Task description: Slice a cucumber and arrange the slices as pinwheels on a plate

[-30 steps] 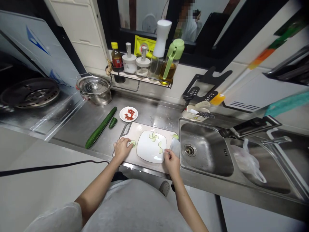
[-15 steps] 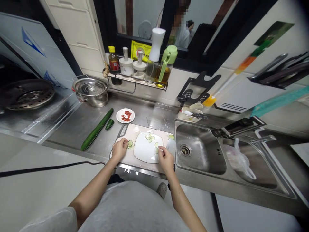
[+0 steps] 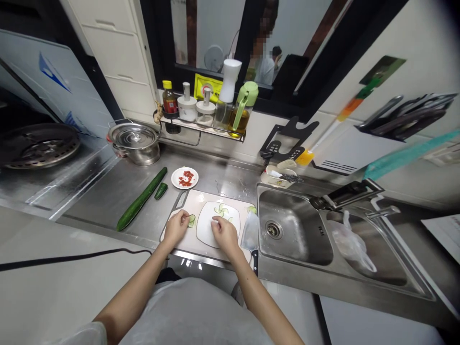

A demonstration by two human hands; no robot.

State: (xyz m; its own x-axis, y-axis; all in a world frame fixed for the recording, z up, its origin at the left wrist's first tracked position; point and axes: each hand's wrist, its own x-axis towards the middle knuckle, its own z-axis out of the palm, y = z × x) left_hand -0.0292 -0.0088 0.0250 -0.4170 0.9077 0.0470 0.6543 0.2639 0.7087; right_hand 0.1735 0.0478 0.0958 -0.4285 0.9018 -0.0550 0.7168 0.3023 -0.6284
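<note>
My left hand (image 3: pixel 177 227) is at the left part of the cutting board (image 3: pixel 190 201), its fingers pinched on a few thin cucumber slices (image 3: pixel 191 221). Over the white square plate (image 3: pixel 205 235) is my right hand (image 3: pixel 225 233), thumb and fingers drawn together; whether anything is between them is hidden. Several cucumber slices (image 3: pixel 220 209) lie near the plate's far edge, and another shows partly behind my right hand. A kitchen knife (image 3: pixel 250 231) rests along the board's right side, its black handle towards me. More cucumber slices (image 3: pixel 252 209) sit at the board's far right corner.
A long cucumber (image 3: pixel 142 199) and a short cucumber piece (image 3: pixel 161 190) lie left of the board. Behind it stands a small plate (image 3: pixel 184 178) with chopped red bits. The sink (image 3: pixel 296 235) is on the right, a lidded pot (image 3: pixel 134 141) at back left, a seasoning rack (image 3: pixel 201 125) above.
My right hand has moved left across the plate, away from the slice at its right side, uncovering the knife handle. My left hand stays by its slices. The view has shifted slightly.
</note>
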